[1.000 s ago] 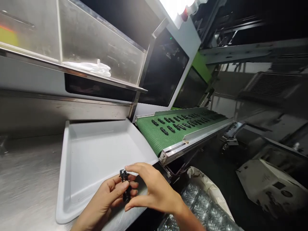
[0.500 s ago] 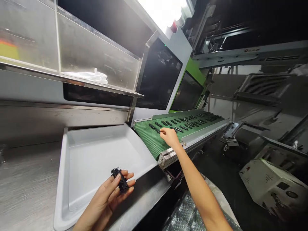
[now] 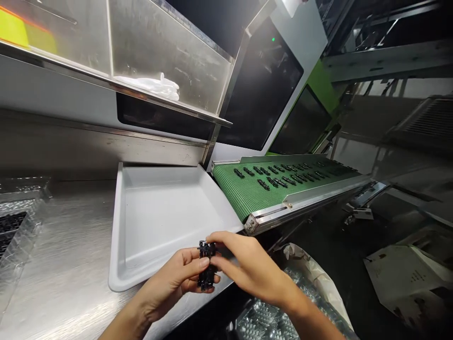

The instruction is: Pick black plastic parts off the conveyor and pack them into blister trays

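Black moulded plastic parts (image 3: 205, 279), pressed together in a small stack, stand upright in front of me over the bench edge. My left hand (image 3: 177, 273) is closed on them, its thumb across the near face and fingers behind. From the other side my right hand (image 3: 253, 267) pinches the top and right edge of the stack; how many parts are there I cannot tell. Similar black parts (image 3: 263, 184) lie in two rows on the green conveyor belt (image 3: 244, 200) beyond my hands. A white plastic tray (image 3: 115, 255) stands left of the belt's end.
A steel bench (image 3: 71, 241) carries the tray. Clear plastic blister trays (image 3: 26, 241) with black parts sit at the far left. White gloves (image 3: 152, 87) rest on the shelf above. Below right is a bag (image 3: 318, 274) with clear plastic packaging. A metal rail (image 3: 300, 203) edges the belt.
My right hand has come back from the belt to the parts in my left hand. A part it was touching on the belt is gone from there. The view has shifted left.
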Demonstrator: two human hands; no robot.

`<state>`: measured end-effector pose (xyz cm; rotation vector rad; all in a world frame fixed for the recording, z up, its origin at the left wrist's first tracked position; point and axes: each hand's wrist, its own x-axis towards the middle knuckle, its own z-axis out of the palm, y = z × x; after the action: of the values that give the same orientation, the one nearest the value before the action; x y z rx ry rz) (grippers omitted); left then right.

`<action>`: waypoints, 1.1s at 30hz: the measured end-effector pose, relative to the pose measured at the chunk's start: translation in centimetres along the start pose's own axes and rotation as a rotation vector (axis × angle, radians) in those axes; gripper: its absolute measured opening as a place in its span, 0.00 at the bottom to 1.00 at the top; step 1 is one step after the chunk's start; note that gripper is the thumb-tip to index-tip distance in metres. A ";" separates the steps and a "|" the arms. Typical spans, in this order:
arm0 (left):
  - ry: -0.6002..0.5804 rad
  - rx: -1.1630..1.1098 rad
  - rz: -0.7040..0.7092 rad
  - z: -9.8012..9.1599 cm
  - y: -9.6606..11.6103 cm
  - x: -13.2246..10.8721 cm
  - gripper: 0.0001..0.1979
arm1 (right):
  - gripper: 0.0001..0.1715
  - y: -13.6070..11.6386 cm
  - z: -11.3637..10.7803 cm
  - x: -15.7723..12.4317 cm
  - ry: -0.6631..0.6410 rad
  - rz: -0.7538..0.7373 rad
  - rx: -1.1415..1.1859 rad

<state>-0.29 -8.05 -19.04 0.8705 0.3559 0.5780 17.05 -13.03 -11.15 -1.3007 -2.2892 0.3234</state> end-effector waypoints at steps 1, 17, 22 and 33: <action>0.018 -0.010 0.014 -0.1 0.0 -0.1 0.13 | 0.24 0.1 0.2 -0.1 -0.001 -0.001 0.032; 0.007 -0.072 0.012 -0.9 0.9 -0.6 0.11 | 0.57 -0.3 1.4 0.2 0.008 -0.124 -0.041; -0.001 -0.096 0.031 -1.0 1.1 -0.2 0.15 | 0.56 -0.5 1.8 0.6 -0.032 -0.105 -0.025; 0.142 -0.199 -0.003 -1.6 0.7 0.3 0.19 | 0.10 12.6 -6.4 12.8 0.413 0.347 -0.139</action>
<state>-1.15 -6.53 -19.44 0.6394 0.4206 0.6621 24.16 4.21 -7.37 -1.6613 -1.7678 0.0018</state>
